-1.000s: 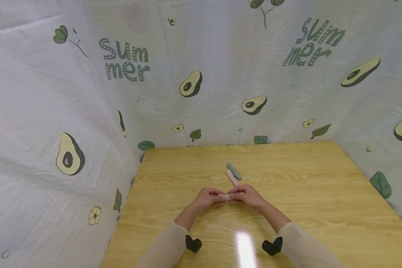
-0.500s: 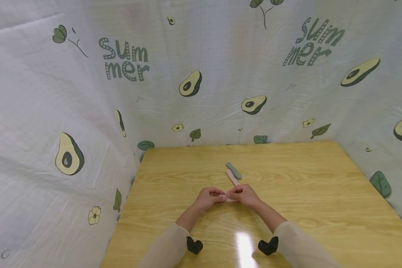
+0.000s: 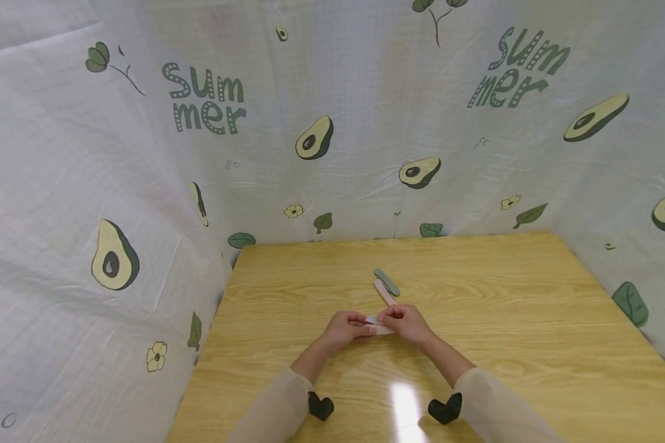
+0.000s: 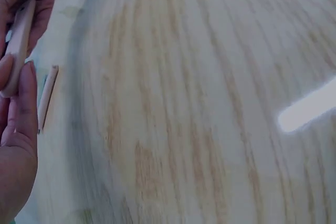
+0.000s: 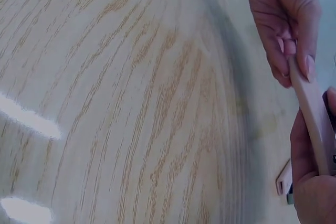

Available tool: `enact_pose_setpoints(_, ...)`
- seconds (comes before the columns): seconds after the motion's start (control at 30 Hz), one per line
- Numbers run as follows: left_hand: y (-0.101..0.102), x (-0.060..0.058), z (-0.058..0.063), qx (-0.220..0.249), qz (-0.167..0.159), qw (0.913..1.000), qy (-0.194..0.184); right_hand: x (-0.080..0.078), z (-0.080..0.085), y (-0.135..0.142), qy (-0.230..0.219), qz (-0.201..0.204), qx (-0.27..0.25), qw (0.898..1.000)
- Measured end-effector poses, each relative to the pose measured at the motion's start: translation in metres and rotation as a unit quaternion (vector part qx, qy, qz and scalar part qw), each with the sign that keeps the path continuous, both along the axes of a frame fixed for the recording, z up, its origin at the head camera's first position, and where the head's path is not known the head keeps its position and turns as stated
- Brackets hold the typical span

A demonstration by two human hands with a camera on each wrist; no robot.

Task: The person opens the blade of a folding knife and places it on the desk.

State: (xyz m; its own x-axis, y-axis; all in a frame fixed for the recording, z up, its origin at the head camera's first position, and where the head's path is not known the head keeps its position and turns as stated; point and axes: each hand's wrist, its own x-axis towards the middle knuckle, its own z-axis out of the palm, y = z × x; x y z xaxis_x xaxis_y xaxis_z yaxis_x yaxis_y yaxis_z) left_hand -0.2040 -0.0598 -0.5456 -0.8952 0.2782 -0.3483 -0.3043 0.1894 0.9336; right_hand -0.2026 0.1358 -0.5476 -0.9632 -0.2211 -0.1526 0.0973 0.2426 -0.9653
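Note:
In the head view both hands meet over the front middle of the table around a slim pink folding knife. My left hand grips one end of its handle between thumb and fingers. A pale, flat blade shows above the handle, angled away from it. Fingers of my right hand pinch at this blade and cover the handle's other end. The left wrist view has the smooth pink handle lengthwise between the two hands. From the right wrist, the handle runs from the left thumb down into the right hand.
Behind the hands, a grey slim folded piece and a pink one lie side by side on the wooden table. A cloth with avocado prints hangs around the table's back and sides.
The right fingers have shifted from the handle to the piece above it. The pale blade now shows more, swung away from the pink handle. The left hand stays nearly in place.

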Motion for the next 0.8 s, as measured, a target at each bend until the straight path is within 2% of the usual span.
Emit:
enact_pose_setpoints(0.17,-0.001,0.000,-0.001,-0.018,-0.006,0.9989,0.043,-0.002,0.002,0.001,0.009,-0.035,0.000,0.999)
enact_pose_setpoints(0.27,-0.002,-0.003,-0.002,-0.018,-0.005,0.9986,0.050,-0.005,0.009,0.003,0.011,-0.075,0.005,0.997)
enact_pose_setpoints(0.33,-0.003,-0.003,-0.001,-0.017,-0.005,0.9986,0.049,-0.007,0.011,0.006,0.010,-0.086,0.007,0.996)
enact_pose_setpoints(0.4,-0.004,-0.003,-0.001,-0.025,-0.008,0.9983,0.051,-0.010,0.014,0.011,0.015,-0.063,0.015,0.998)
enact_pose_setpoints(0.5,-0.006,-0.002,0.001,-0.041,-0.018,0.9972,0.059,-0.016,0.018,0.019,0.039,0.007,0.049,0.998)
enact_pose_setpoints(0.67,-0.008,-0.001,0.001,-0.045,-0.032,0.9964,0.065,-0.026,0.034,0.025,0.082,0.108,0.098,0.986)
enact_pose_setpoints(0.8,-0.008,-0.001,0.001,-0.049,-0.039,0.9961,0.062,-0.032,0.039,0.026,0.066,0.150,0.099,0.982)
